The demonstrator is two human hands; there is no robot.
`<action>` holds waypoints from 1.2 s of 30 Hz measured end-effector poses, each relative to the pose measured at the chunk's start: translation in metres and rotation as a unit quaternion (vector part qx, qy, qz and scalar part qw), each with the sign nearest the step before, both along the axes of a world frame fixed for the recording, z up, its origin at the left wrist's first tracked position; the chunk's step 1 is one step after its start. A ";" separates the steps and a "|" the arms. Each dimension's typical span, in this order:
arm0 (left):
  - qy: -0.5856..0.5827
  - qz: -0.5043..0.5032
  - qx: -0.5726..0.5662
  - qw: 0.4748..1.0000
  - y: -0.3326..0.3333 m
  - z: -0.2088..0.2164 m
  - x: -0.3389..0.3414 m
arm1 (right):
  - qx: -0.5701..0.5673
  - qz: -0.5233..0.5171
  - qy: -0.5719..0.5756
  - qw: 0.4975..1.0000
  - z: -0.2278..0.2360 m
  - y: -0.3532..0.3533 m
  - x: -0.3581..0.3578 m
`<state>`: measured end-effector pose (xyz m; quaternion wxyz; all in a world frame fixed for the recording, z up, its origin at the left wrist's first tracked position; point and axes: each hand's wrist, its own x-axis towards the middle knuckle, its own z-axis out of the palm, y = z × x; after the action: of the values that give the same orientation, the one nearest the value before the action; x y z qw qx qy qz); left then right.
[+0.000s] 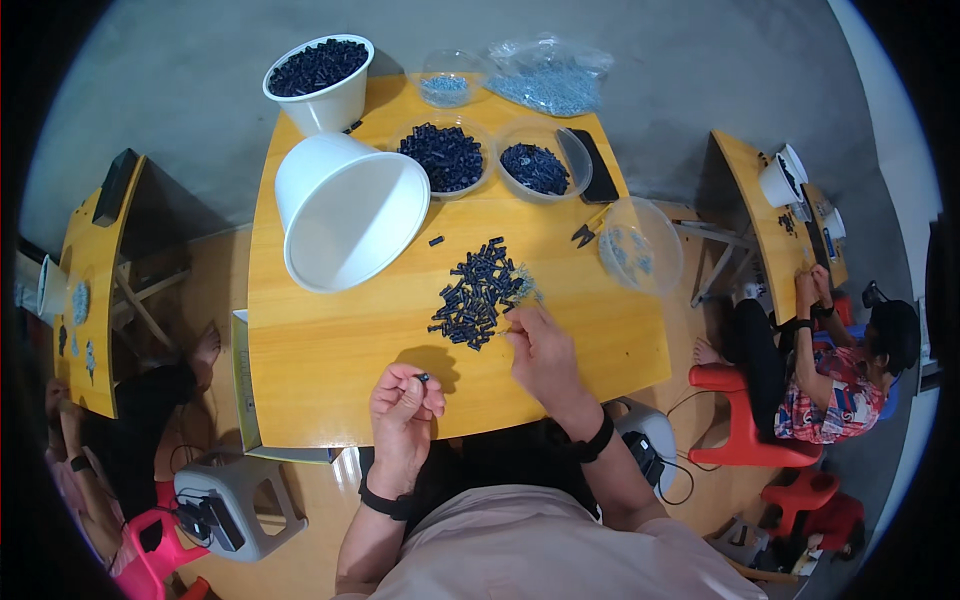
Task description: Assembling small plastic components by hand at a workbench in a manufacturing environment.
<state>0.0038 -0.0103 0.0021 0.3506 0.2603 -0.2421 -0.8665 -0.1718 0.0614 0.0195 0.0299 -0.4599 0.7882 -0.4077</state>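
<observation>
Near the front edge of the table, my left hand (405,402) is closed, pinching a small black plastic piece (422,377) between thumb and fingers. Over the near right side of a loose pile of small black tubular pieces (475,300) is my right hand (543,358). Its thumb and forefinger are pressed together at the pile's edge; what they grip, if anything, is too small to make out. Beside that pile, partly among the black pieces, lies a little heap of silvery screws (526,285). One black piece (436,241) lies apart, beyond the pile.
A white bucket (355,220) lies tipped, its mouth toward me. Behind it stands a bucket (320,105) full of black pieces. Clear bowls (490,165) hold more. A bag of screws (555,85), a dark phone (597,165), cutters (590,228) and a clear tub (640,245) lie around.
</observation>
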 end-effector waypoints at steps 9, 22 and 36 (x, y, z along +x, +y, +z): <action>0.033 0.008 0.006 0.999 -0.005 -0.004 0.003 | 0.080 0.018 0.081 0.993 -0.002 -0.013 -0.014; 0.065 -0.013 0.027 0.997 -0.004 -0.003 0.009 | 0.000 0.073 -0.030 0.997 0.026 -0.011 0.012; 0.009 -0.001 -0.116 0.993 0.037 0.059 0.038 | -0.084 0.247 -0.484 0.835 0.073 0.038 0.075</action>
<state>0.0414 0.0269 0.0611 0.3799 0.2099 -0.3378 -0.8351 -0.0973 0.0996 0.0922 0.4682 -0.3843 0.4961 -0.6221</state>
